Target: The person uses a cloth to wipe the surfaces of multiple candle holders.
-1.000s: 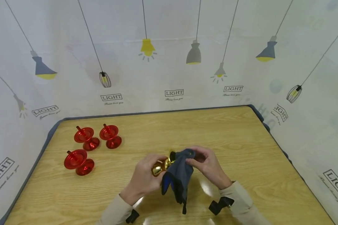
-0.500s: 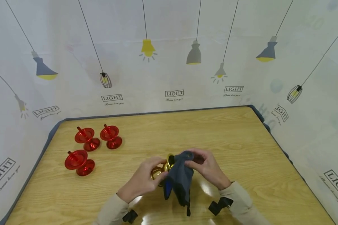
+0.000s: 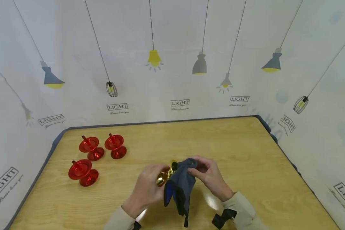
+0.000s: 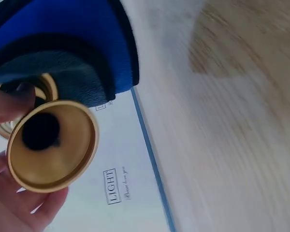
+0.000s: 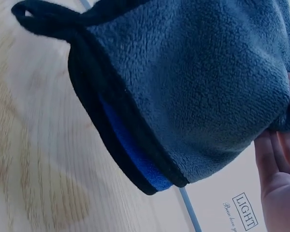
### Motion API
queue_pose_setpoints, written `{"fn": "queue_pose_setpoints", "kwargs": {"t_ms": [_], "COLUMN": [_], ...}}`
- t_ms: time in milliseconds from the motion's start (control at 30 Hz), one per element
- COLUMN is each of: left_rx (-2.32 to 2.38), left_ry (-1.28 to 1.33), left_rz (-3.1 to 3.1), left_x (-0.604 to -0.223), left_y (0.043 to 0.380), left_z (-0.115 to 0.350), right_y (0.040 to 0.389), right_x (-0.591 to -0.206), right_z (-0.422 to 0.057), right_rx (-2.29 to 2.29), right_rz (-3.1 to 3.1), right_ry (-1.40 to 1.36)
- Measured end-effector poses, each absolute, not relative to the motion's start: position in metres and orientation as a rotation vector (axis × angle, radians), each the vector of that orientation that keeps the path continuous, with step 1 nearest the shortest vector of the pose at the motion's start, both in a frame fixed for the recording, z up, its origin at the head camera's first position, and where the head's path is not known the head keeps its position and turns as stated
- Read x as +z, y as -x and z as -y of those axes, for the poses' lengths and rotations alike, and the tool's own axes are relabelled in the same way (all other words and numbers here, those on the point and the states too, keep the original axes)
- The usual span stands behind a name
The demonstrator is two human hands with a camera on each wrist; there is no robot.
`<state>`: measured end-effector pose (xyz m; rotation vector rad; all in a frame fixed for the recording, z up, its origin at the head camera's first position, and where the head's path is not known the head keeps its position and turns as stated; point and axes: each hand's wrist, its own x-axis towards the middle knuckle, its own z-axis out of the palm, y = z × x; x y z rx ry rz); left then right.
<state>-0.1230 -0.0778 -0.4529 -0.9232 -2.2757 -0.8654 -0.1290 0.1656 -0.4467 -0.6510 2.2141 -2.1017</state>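
My left hand (image 3: pixel 146 187) grips a shiny gold candle holder (image 3: pixel 161 179) by its base, holding it tilted above the table. Its round, hollow underside (image 4: pixel 72 154) faces the left wrist camera, with a dark spot inside. A dark grey cloth (image 3: pixel 181 185) with blue lining and black edging drapes over the far end of the holder and hangs down. With thumb and fingers, my right hand (image 3: pixel 211 175) pinches the cloth against that end, which is largely hidden. In the right wrist view the cloth (image 5: pixel 198 87) fills most of the picture, its black loop at upper left.
Three red candle holders, one in front (image 3: pixel 80 169), one behind it (image 3: pixel 89 144) and one to the right (image 3: pixel 114 142), stand at the table's left. The wooden table (image 3: pixel 247 153) has a dark blue edge, with a lamp-printed sheet (image 3: pixel 143 86) behind.
The left fingers have shifted around the gold holder and turned it slightly, first opening wider, then closing in again. The right hand keeps its pinch on the cloth. The head view has tilted up a little.
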Motion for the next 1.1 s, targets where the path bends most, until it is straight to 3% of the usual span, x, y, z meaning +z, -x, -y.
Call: {"fn": "queue_pose_setpoints", "kwargs": {"t_ms": [300,533,1100], "left_rx": [-1.278,-1.57,-0.968], "left_ry": [1.061,1.017,0.96], "left_rz": [2.51,2.549,2.338], "left_x": [-0.454,-0.455,-0.462], "left_y": [0.122,0.12,0.12], "left_z": [0.093,0.094,0.082], "right_y": [0.13,0.132,0.132], "right_x": [-0.447,-0.449,-0.448], "right_z": [-0.163,-0.161,-0.157], "right_rx": [-2.031,-2.002,-2.076], "right_rz": [-2.126,-2.133,-2.192], "right_ry": [0.757,0.755,0.553]}}
